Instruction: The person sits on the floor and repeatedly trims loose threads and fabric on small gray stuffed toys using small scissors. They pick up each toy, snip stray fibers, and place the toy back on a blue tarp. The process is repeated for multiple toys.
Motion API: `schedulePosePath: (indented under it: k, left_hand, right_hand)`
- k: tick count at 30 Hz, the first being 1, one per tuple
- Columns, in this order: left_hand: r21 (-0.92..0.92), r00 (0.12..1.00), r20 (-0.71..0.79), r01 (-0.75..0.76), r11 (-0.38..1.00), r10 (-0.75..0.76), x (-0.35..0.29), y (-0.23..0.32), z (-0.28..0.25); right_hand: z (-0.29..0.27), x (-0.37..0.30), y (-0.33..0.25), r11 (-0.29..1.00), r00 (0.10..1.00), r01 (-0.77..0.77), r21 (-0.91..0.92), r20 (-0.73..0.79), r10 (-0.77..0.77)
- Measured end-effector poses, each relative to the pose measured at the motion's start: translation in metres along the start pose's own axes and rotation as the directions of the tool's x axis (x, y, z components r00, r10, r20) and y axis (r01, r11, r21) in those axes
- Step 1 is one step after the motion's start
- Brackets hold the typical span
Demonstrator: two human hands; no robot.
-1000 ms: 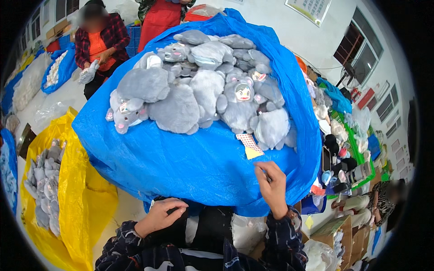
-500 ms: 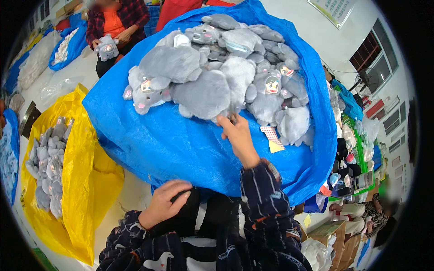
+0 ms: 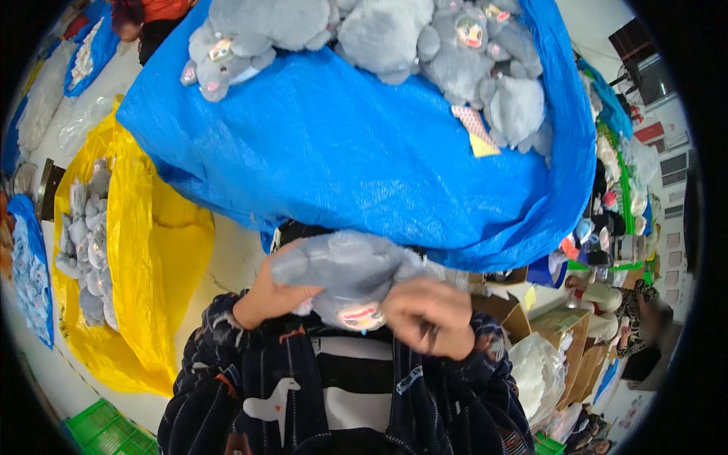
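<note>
A grey plush toy [image 3: 345,262] with a small printed cartoon face is held over my lap, its face patch toward me. My left hand [image 3: 277,288] grips its left end, thumb on the near side and fingers behind. My right hand [image 3: 432,315] is curled at the toy's right side, close against the face patch and blurred by motion. Something small and dark shows between its fingers, too smeared to name. Beyond my hands, more grey plush toys [image 3: 387,34] lie in the blue sheet bag [image 3: 303,144].
On the left, a yellow bag [image 3: 159,280] holds several small grey plush pieces [image 3: 87,250]. A pink-patterned paper piece [image 3: 474,129] rests on the blue sheet. Cardboard boxes [image 3: 565,334] and clear plastic bags [image 3: 531,371] are at right. Another person [image 3: 155,19] sits far left.
A plush toy has come off the near edge of the pile to my lap. My left hand has taken hold of it, and my right hand has drawn back beside it. The view has tilted down.
</note>
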State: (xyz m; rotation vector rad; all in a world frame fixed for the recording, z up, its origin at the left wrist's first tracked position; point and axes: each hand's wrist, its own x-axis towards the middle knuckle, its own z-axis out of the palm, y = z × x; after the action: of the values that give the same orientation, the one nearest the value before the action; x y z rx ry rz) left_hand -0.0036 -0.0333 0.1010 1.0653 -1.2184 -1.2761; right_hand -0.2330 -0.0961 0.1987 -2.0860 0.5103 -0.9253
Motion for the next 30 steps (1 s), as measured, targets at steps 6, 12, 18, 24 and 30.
schedulePosePath:
  k: [6,12,18,24,30]
  left_hand:
    - [-0.049,0.962,0.248,0.127,0.991,-0.111,0.004,-0.025,-0.003]
    - [-0.117,0.901,0.296,0.363,0.924,-0.317,0.005,-0.038,0.002]
    - [-0.104,0.893,0.347,0.341,0.934,-0.287,0.009,-0.052,0.011]
    - [-0.142,0.897,0.353,0.333,0.932,-0.267,0.012,-0.052,0.02]
    - [-0.157,0.923,0.273,0.319,0.935,-0.269,0.007,-0.066,0.014]
  right_hand:
    - [0.01,-0.034,0.048,0.957,0.958,-0.259,-0.129,-0.163,0.237]
    - [0.01,-0.05,0.062,0.932,0.933,-0.359,-0.056,0.01,0.36]
    - [0.009,-0.057,0.074,0.893,0.862,-0.433,-0.119,0.236,0.449]
    - [0.032,-0.061,0.088,0.909,0.904,-0.411,-0.066,0.097,0.416]
    - [0.015,-0.055,0.078,0.776,0.787,-0.615,0.143,0.042,0.616]
